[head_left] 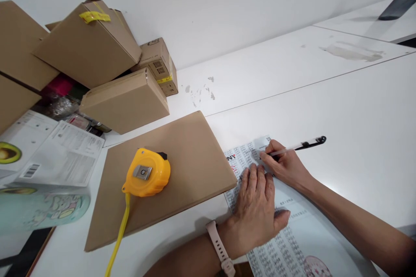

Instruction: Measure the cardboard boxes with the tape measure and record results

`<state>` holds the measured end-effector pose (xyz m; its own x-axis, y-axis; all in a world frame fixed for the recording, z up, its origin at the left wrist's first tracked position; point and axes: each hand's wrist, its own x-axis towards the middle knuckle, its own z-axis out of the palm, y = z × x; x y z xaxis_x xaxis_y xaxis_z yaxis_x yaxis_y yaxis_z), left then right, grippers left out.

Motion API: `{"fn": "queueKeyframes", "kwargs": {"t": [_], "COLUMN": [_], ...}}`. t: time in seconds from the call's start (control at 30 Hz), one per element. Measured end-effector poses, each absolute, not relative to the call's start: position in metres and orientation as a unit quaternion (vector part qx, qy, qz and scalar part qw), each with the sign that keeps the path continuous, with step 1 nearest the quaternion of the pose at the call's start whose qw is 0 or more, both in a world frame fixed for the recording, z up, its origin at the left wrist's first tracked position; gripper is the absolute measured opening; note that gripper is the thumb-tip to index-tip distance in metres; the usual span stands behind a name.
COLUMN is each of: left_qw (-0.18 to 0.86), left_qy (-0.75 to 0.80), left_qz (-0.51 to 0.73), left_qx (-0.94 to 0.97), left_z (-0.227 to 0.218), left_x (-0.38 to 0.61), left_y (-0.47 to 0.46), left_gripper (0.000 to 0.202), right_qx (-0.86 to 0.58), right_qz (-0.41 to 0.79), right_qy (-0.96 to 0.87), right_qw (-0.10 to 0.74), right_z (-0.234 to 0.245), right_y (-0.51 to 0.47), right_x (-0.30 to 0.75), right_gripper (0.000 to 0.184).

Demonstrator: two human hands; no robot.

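Observation:
A printed sheet of paper (289, 220), pale blue with rows of dark text and a round pink picture low down, lies on the white table. My left hand (256, 207) rests flat on it, fingers stretched out and thumb apart, a pink band at the wrist. Just beyond those fingertips, my right hand (286, 164) grips a pen (300, 145) with a clear barrel and black cap end. The pen's tip is down at the paper, partly covered by my fingers. Left of the sheet, a yellow tape measure (152, 177) sits on a flat cardboard box (182, 147).
Several cardboard boxes (97, 47) are piled at the back left against the wall. In front of them stand a white printed box (58, 151) and a mint-green bottle (45, 210) lying sideways in view. The white table (357, 138) stretches to the right, with peeled marks near the wall.

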<state>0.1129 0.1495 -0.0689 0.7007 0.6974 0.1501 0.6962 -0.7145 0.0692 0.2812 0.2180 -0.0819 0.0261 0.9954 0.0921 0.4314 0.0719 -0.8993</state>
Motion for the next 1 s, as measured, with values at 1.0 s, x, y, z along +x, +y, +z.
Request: {"fn": "queueKeyframes", "kwargs": {"t": [1.0], "left_qw": [0.004], "left_qy": [0.379], "left_qz": [0.084], "left_qx": [0.922], "left_z": [-0.0695], "left_x": [0.1132], "left_y": [0.1476], "left_gripper": [0.079], "right_qx": [-0.595], "right_qz": [0.339], "right_qy": [-0.602], "right_qw": [0.410], "right_z": [-0.0789], "right_y": [0.2172], "right_x": [0.2819], "right_gripper": [0.026]}}
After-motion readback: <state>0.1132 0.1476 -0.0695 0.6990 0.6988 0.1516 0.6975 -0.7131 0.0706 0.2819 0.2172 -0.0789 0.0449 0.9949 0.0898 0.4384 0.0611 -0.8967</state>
